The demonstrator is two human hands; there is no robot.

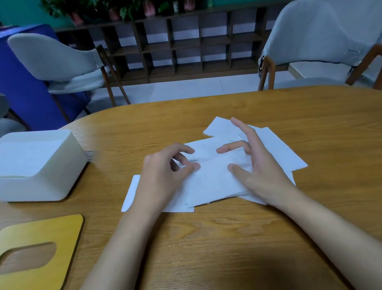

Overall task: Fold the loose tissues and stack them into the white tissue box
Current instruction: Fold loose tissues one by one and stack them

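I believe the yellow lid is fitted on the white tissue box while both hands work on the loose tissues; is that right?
Not quite: the head view shows the yellow lid lying flat on the table, apart from the open white tissue box. The left hand and right hand are indeed on the loose tissues.

Left of the left hand [162,172] and its fingers [184,148], bare oval wooden table [110,174] runs to the rounded white plastic tissue box [51,185]. The flat yellow slotted lid [39,230] lies nearer the person. Beyond the fingertips, open wood.
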